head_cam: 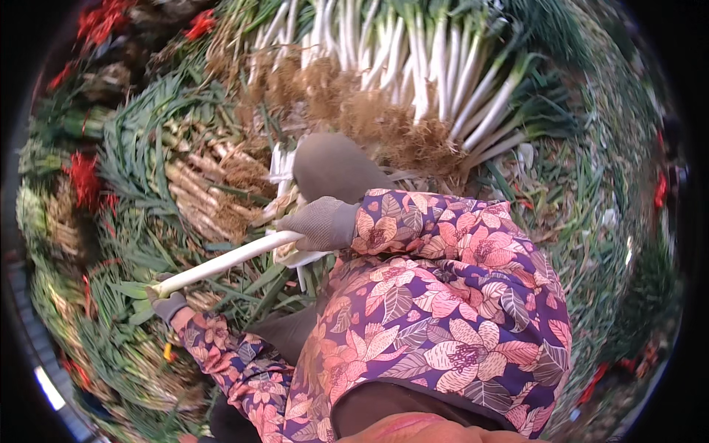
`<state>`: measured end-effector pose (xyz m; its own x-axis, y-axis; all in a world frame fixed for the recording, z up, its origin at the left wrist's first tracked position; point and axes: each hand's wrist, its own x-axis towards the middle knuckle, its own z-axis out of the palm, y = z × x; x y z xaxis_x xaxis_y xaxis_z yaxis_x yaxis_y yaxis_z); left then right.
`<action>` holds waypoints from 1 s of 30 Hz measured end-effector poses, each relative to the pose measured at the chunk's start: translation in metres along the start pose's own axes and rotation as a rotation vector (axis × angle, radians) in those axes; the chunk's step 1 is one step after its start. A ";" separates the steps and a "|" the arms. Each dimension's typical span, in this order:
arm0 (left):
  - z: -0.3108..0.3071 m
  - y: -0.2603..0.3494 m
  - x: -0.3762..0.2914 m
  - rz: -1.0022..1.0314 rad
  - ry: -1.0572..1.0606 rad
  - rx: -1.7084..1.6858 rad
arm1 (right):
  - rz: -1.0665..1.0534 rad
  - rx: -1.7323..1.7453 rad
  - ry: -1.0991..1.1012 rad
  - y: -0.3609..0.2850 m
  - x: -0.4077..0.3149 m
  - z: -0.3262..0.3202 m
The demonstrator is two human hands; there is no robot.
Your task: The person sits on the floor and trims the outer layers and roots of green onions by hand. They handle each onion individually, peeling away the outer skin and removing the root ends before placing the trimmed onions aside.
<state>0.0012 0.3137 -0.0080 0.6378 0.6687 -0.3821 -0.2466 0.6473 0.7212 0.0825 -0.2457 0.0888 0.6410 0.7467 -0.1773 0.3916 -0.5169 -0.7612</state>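
A long white stalk, a leek or large green onion (pixel 230 262), slants between my two gloved hands. My left hand (pixel 168 305), at lower left, is closed round its green end, where cut or folded leaves stick out. The stalk's other end meets my right hand (pixel 318 224), whose grey textured glove is closed at it; the fingertips are partly hidden. Pale peeled skins (pixel 299 257) hang just below my right hand. Directly above it shows my knee in dark cloth (pixel 338 166). Both sleeves are floral.
Many white-stemmed onions with brown roots (pixel 426 72) lie in a row at the top. A bundle of unpeeled stalks (pixel 202 191) lies left of my knee. Loose green leaves (pixel 587 221) cover the ground at right. Red ties (pixel 84 180) and more bundles (pixel 149 365) are along the left.
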 end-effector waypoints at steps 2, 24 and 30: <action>0.146 -0.024 -0.087 0.179 -0.030 0.168 | 0.088 0.175 0.079 0.004 -0.017 -0.011; 0.146 -0.168 -0.145 -0.178 -0.925 1.034 | 1.230 0.392 1.404 0.397 -0.226 -0.035; 0.040 -0.149 -0.137 -0.151 -0.743 1.127 | 1.337 0.045 1.174 0.436 -0.239 -0.010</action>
<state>-0.0202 0.1114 -0.0397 0.9332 0.0331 -0.3578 0.3573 -0.1920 0.9141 0.1070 -0.6539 -0.1948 0.5737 -0.8053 -0.1495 -0.7450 -0.4373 -0.5038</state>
